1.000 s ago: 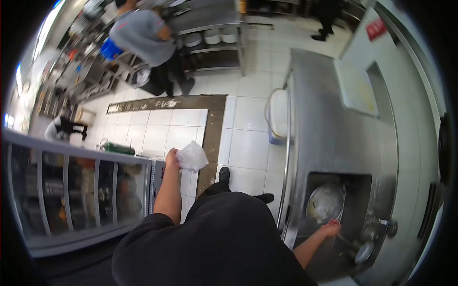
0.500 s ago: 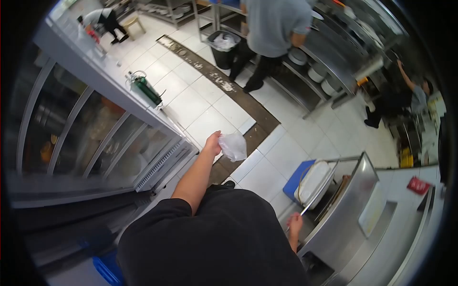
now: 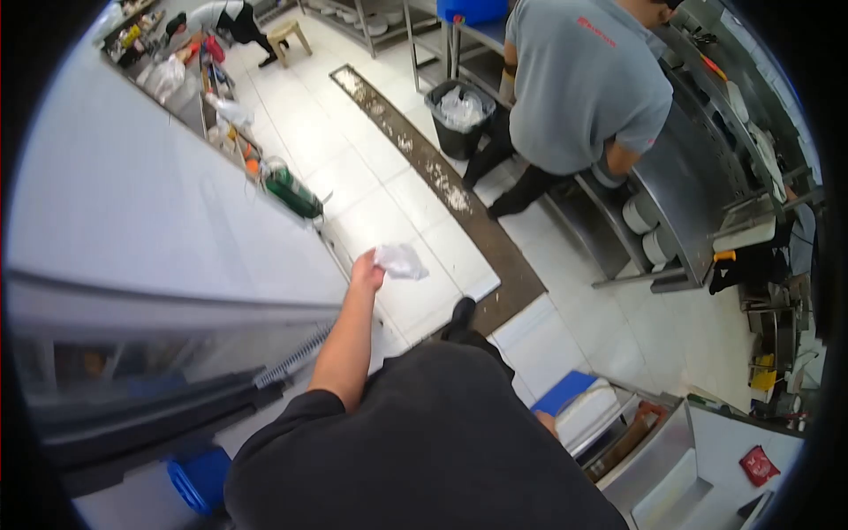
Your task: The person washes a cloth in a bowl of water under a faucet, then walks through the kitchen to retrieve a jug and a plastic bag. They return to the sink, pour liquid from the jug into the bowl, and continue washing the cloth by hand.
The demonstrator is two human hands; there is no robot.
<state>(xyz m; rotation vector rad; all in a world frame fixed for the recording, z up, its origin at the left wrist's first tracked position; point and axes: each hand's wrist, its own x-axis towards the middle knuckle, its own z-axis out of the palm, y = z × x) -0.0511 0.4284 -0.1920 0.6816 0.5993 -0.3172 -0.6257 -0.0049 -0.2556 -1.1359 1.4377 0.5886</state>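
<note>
My left hand point(image 3: 367, 270) is closed on a crumpled clear plastic bag point(image 3: 402, 261), held out over the white tile floor. Only a small part of my right hand point(image 3: 548, 424) shows, low beside the blue container with a white lid point(image 3: 590, 413); its fingers are hidden. One black shoe point(image 3: 460, 315) is forward on the tiles near the brown floor strip.
A person in a grey shirt point(image 3: 587, 84) stands at the steel counter point(image 3: 693, 168), beside a black bin point(image 3: 461, 119). Another person bends point(image 3: 212, 18) near a stool point(image 3: 289, 37). A white cabinet point(image 3: 168, 221) lines the left; a green cylinder point(image 3: 291, 192) stands past it.
The view has moved forward and turned. My left hand, still holding the bag, appears further left. My right hand has dropped back beside my body and is mostly hidden. A shoe has stepped ahead.
</note>
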